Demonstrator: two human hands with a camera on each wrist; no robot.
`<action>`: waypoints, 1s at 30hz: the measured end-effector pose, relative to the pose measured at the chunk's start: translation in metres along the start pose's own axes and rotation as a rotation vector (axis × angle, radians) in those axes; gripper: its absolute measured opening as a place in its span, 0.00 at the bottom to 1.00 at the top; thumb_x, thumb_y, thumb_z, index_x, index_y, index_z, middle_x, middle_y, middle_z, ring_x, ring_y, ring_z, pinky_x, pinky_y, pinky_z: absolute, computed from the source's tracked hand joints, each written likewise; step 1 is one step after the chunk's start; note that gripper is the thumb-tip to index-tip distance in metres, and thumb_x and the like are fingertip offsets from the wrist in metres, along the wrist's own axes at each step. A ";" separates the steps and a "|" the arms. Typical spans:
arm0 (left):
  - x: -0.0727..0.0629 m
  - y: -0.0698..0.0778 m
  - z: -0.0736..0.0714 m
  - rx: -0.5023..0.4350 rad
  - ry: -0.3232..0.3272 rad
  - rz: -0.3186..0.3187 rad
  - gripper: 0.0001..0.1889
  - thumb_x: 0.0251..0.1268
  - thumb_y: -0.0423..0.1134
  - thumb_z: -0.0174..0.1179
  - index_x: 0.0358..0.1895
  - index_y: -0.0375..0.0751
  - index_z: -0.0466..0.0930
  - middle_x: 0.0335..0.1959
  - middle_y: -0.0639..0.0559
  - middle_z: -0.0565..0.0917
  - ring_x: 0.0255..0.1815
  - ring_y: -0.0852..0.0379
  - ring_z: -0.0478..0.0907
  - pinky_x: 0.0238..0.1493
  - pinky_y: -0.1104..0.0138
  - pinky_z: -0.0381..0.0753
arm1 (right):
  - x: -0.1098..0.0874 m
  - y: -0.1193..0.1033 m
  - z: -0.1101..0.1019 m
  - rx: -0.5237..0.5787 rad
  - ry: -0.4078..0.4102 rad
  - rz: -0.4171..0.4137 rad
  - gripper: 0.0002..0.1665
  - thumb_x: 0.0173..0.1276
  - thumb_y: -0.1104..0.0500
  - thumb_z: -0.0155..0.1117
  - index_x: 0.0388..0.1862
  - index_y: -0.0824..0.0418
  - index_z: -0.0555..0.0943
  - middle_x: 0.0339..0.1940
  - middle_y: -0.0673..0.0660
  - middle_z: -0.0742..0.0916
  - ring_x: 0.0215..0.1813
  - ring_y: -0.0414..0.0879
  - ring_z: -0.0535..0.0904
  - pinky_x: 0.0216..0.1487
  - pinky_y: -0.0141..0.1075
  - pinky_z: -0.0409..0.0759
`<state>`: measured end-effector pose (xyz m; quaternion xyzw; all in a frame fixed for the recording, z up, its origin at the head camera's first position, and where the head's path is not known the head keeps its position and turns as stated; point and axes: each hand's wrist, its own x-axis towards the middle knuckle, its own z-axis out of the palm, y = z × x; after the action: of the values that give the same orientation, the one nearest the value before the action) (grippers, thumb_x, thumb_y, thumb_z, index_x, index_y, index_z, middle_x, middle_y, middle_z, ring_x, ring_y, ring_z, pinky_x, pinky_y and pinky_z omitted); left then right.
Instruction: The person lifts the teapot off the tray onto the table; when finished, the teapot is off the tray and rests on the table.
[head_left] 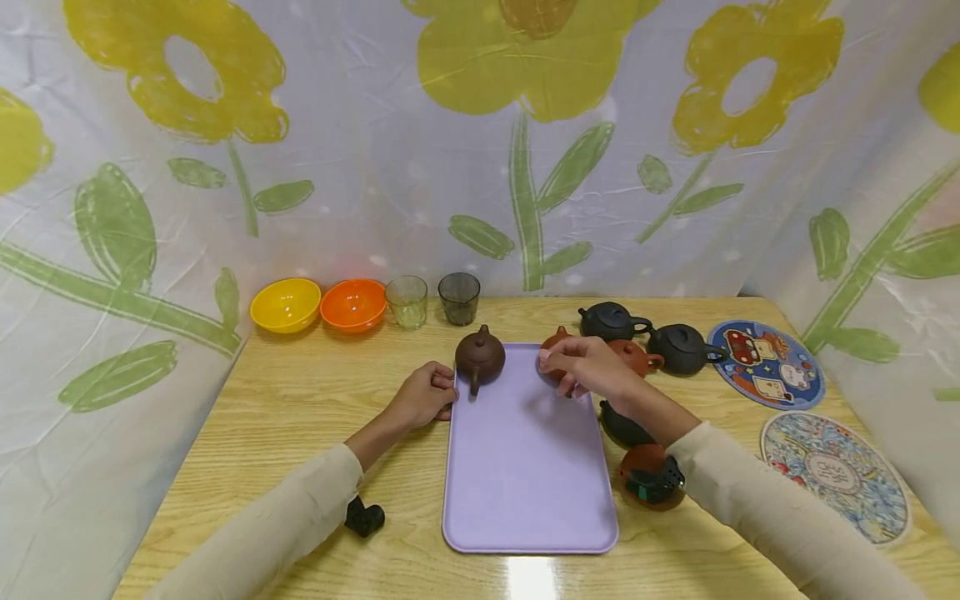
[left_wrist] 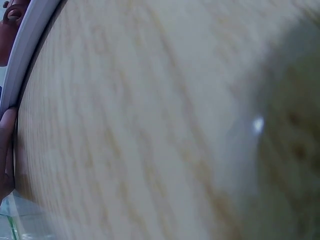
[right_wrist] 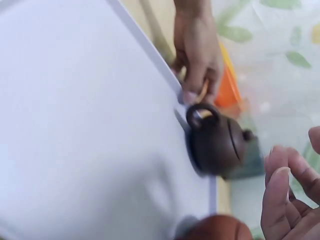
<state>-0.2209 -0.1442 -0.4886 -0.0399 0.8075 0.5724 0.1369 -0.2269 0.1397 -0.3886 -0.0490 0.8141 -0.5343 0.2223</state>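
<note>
My left hand point(head_left: 423, 396) grips the left rim of a lilac tray point(head_left: 528, 492), its thumb at the edge; in the left wrist view only a bit of that hand point(left_wrist: 6, 155) shows. A dark brown teapot point(head_left: 480, 354) sits at the tray's far left corner, close to this hand. Over the far right corner hovers my right hand point(head_left: 592, 367), fingers loosely bent and nothing between them. Partly behind it, a reddish-brown teapot point(head_left: 558, 337) stands at that corner. In the right wrist view the fingers point(right_wrist: 277, 197) are apart from this teapot point(right_wrist: 217, 229).
Right of the tray are black teapots point(head_left: 682, 350) and reddish ones point(head_left: 636, 356), some partly hidden by the right arm. Two round patterned mats point(head_left: 768, 367) lie farther right. Yellow point(head_left: 286, 307) and orange bowls point(head_left: 353, 307) and two glasses point(head_left: 459, 300) line the back left.
</note>
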 end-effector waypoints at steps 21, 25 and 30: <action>0.001 -0.003 0.000 -0.010 0.000 0.009 0.16 0.67 0.27 0.59 0.56 0.31 0.72 0.43 0.43 0.76 0.33 0.57 0.78 0.29 0.65 0.88 | 0.047 0.009 0.069 0.009 -0.017 0.101 0.16 0.69 0.50 0.65 0.48 0.60 0.87 0.48 0.60 0.88 0.30 0.44 0.82 0.29 0.33 0.79; 0.001 -0.002 0.000 -0.013 0.001 0.010 0.16 0.66 0.26 0.59 0.56 0.31 0.72 0.43 0.44 0.76 0.33 0.57 0.78 0.28 0.66 0.88 | 0.053 0.012 0.075 0.008 -0.006 0.100 0.16 0.70 0.48 0.65 0.46 0.58 0.87 0.47 0.59 0.88 0.30 0.44 0.81 0.29 0.33 0.79; 0.001 -0.002 0.000 -0.021 0.001 0.013 0.16 0.66 0.26 0.58 0.56 0.30 0.72 0.42 0.43 0.76 0.33 0.57 0.78 0.28 0.66 0.87 | 0.059 0.015 0.082 0.025 -0.004 0.121 0.18 0.69 0.45 0.66 0.44 0.57 0.88 0.44 0.57 0.90 0.29 0.44 0.81 0.28 0.33 0.78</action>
<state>-0.2211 -0.1451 -0.4903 -0.0364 0.8017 0.5817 0.1324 -0.2436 0.0575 -0.4471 0.0021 0.8083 -0.5301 0.2564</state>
